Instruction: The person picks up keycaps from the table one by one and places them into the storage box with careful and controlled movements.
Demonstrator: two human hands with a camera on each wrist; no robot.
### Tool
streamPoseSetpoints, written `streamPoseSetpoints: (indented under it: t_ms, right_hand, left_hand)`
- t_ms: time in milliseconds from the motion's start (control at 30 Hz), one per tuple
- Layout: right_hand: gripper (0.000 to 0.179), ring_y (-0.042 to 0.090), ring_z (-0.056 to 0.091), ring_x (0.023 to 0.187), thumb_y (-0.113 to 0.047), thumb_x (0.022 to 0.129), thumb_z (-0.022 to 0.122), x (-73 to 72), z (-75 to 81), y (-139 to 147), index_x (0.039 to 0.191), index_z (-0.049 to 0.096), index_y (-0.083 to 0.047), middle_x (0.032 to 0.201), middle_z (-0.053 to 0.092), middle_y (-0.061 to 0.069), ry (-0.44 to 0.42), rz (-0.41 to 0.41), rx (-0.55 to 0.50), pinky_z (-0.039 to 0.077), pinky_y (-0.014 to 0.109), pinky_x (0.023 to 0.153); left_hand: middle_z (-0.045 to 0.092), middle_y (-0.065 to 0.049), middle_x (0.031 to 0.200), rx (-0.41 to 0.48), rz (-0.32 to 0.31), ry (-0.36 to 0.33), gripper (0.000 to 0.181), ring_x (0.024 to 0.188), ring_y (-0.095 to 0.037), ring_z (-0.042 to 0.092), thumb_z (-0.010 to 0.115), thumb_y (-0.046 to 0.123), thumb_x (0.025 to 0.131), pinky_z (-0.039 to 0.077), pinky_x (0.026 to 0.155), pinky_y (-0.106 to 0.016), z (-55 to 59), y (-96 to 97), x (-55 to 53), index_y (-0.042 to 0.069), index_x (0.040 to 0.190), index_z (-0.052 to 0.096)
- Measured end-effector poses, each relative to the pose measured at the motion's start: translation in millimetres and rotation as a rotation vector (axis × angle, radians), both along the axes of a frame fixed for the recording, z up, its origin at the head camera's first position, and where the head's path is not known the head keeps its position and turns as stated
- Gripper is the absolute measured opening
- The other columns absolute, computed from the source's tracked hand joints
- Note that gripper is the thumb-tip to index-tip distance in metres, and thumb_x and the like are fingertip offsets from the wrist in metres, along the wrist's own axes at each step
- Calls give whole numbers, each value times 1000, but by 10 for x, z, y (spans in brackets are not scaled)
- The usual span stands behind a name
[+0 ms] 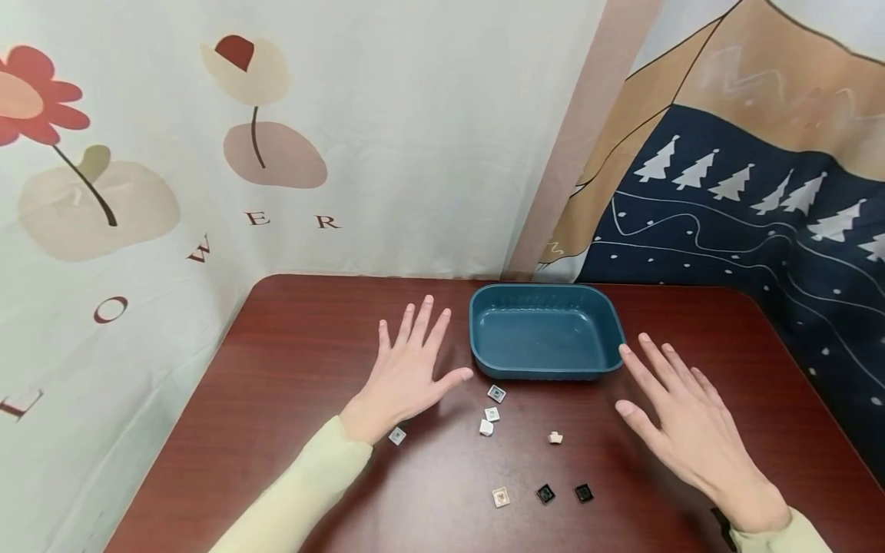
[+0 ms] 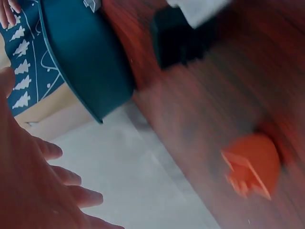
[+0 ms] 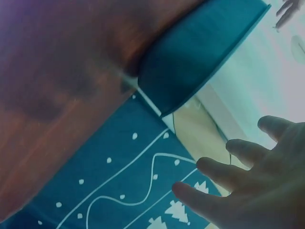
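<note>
My left hand (image 1: 408, 372) is spread palm down over the table, just left of a blue tub (image 1: 546, 374), its fingers straight and holding nothing. On the tub's other side my right hand (image 1: 691, 434) hovers with fingers extended, forefinger tip right at the rim in the head view. Small keycaps lie between the hands: a grey one (image 1: 496, 394), two white ones (image 1: 492, 415), a cream one (image 1: 555, 438), a beige one (image 1: 501, 497) and two black ones (image 1: 545, 493). Another pale keycap (image 1: 397, 435) lies beside my left wrist. An orange keycap (image 2: 255, 160) shows in the left wrist view.
The tub stands at the back of a dark red wooden table (image 1: 311, 322). Behind the table hangs a pale curtain (image 1: 415, 153) with printed flowers and letters; a navy cloth (image 1: 726, 215) with white trees hangs at the right.
</note>
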State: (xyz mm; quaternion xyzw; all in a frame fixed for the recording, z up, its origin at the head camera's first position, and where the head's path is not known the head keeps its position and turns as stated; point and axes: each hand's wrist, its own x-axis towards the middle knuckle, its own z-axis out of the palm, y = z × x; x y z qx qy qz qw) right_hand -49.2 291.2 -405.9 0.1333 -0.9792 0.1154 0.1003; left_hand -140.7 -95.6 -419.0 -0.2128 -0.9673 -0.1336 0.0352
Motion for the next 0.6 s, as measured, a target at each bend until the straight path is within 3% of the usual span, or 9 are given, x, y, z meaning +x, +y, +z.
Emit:
streamPoseSetpoints:
  t_ms: [333, 600]
  right_hand:
    - [74, 43, 30, 150, -48, 100, 63, 78, -107, -131, 164, 33, -25, 170, 25, 8, -1, 50, 17, 15, 67, 120]
    - [73, 34, 41, 147, -49, 96, 70, 88, -167, -243, 159, 43, -23, 161, 44, 6, 38, 130, 11, 35, 58, 112]
  left_hand:
    - [2, -8, 174, -7, -23, -35, 99, 158, -38, 6, 43, 79, 95, 5, 117, -74, -5, 326, -61, 17, 167, 17]
    - [5, -6, 174, 18, -10, -88, 100, 158, -38, 9, 41, 79, 96, 7, 118, -73, -60, 459, -151, 14, 167, 15]
